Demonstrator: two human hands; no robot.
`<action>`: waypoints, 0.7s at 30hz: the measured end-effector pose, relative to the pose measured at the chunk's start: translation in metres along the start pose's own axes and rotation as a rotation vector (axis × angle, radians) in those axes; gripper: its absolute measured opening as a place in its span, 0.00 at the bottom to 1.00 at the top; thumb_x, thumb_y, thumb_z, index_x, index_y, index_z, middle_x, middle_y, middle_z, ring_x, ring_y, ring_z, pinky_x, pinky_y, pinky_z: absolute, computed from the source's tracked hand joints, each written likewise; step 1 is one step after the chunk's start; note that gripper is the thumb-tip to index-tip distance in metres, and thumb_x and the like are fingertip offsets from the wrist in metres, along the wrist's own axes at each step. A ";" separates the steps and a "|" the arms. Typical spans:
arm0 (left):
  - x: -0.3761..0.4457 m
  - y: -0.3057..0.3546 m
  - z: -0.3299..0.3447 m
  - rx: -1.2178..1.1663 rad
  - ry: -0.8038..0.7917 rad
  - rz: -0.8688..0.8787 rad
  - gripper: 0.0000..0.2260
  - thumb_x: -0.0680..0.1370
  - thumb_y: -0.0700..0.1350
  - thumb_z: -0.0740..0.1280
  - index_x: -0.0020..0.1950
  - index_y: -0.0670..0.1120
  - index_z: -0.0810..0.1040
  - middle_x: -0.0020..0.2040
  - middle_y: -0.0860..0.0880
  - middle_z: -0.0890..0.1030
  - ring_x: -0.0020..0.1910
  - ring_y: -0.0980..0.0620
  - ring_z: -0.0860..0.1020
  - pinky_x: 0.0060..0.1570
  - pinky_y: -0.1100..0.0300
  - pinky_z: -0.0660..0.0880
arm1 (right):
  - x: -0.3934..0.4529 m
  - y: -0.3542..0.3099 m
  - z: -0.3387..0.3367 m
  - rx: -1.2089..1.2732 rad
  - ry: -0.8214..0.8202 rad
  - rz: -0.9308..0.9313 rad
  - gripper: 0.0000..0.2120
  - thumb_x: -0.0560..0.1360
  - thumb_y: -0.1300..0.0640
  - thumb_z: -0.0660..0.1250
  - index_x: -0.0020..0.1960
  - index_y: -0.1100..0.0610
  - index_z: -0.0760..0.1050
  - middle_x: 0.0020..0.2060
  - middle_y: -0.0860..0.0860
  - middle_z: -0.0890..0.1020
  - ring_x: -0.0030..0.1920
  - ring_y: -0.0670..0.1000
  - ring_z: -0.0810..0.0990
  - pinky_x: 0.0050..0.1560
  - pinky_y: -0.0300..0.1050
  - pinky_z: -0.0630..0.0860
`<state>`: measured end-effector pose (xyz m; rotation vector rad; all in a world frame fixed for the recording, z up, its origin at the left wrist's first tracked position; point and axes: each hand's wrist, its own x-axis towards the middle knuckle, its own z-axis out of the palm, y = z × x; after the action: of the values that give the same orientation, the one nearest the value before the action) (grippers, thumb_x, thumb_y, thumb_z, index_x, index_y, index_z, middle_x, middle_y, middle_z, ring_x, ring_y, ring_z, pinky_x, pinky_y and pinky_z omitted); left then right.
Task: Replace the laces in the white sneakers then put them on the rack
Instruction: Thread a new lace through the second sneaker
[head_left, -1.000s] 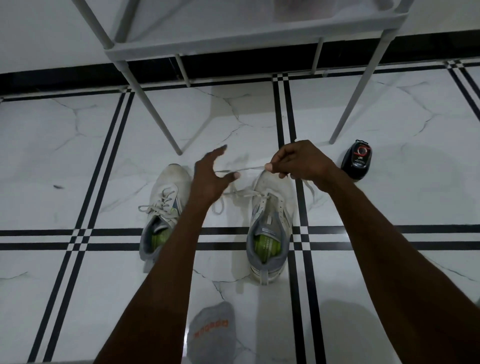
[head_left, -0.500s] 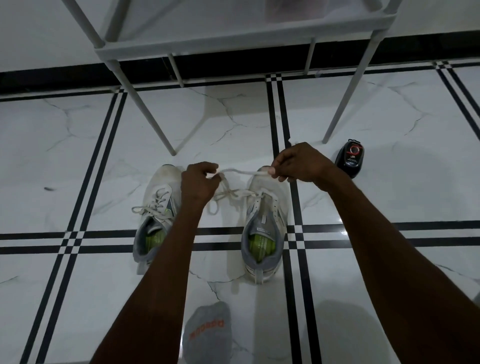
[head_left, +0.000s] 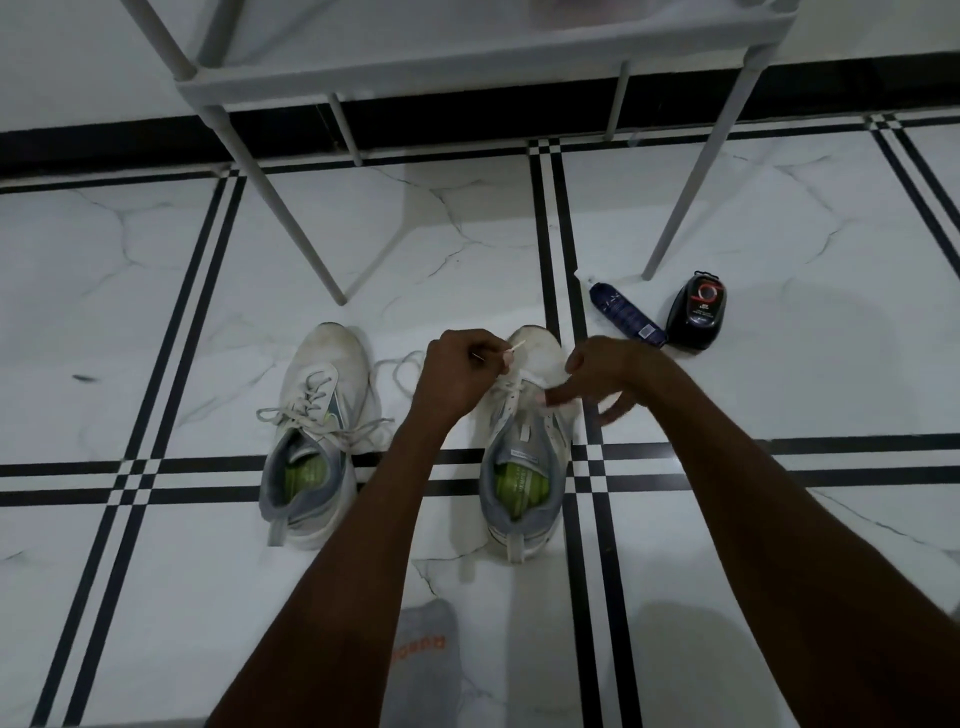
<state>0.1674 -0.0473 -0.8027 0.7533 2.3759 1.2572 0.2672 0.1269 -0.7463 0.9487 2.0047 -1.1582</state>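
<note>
Two white sneakers with green insoles stand on the tiled floor, toes pointing away from me. The left sneaker (head_left: 317, 436) is laced, its ends loose. Over the toe half of the right sneaker (head_left: 524, 467), my left hand (head_left: 460, 374) pinches the tip of a white lace (head_left: 517, 347); the rest of the lace loops on the floor to the left. My right hand (head_left: 605, 376) hovers over the shoe's right side with fingers spread and blurred, holding nothing I can see. The white rack (head_left: 467, 67) stands above and behind the shoes.
A dark blue bottle (head_left: 626, 318) lies beside a black shoe-polish container (head_left: 696, 309) near the rack's right leg (head_left: 696, 171). Another rack leg (head_left: 291, 208) comes down just beyond the left sneaker. A grey sock with orange lettering (head_left: 428, 660) lies close to me.
My right hand let go of the lace and dropped to the shoe's right side. My left hand moved right over the right sneaker's toe, keeping the lace tip. The blue bottle came into view.
</note>
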 end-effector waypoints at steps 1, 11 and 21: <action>-0.002 -0.002 0.001 0.000 -0.002 -0.003 0.03 0.75 0.44 0.75 0.47 0.45 0.87 0.38 0.53 0.86 0.36 0.59 0.84 0.41 0.63 0.81 | 0.001 0.002 0.009 0.004 -0.041 0.040 0.44 0.63 0.50 0.83 0.71 0.59 0.64 0.56 0.57 0.76 0.49 0.56 0.80 0.39 0.55 0.84; -0.022 -0.019 0.005 0.145 0.131 -0.061 0.01 0.72 0.39 0.73 0.42 0.44 0.85 0.38 0.49 0.85 0.35 0.59 0.80 0.38 0.72 0.74 | 0.022 -0.013 0.068 -0.200 0.277 -0.275 0.29 0.69 0.45 0.76 0.61 0.63 0.73 0.56 0.58 0.80 0.49 0.53 0.79 0.35 0.39 0.71; -0.032 -0.018 0.007 0.140 0.199 -0.028 0.03 0.73 0.39 0.75 0.40 0.41 0.85 0.37 0.50 0.83 0.34 0.61 0.75 0.40 0.76 0.71 | 0.034 -0.010 0.078 -0.372 0.506 -0.429 0.07 0.76 0.56 0.67 0.45 0.60 0.81 0.46 0.57 0.83 0.45 0.57 0.83 0.42 0.44 0.76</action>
<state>0.1911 -0.0707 -0.8199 0.6597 2.6477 1.2147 0.2528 0.0625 -0.8017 0.6782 2.8126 -0.7392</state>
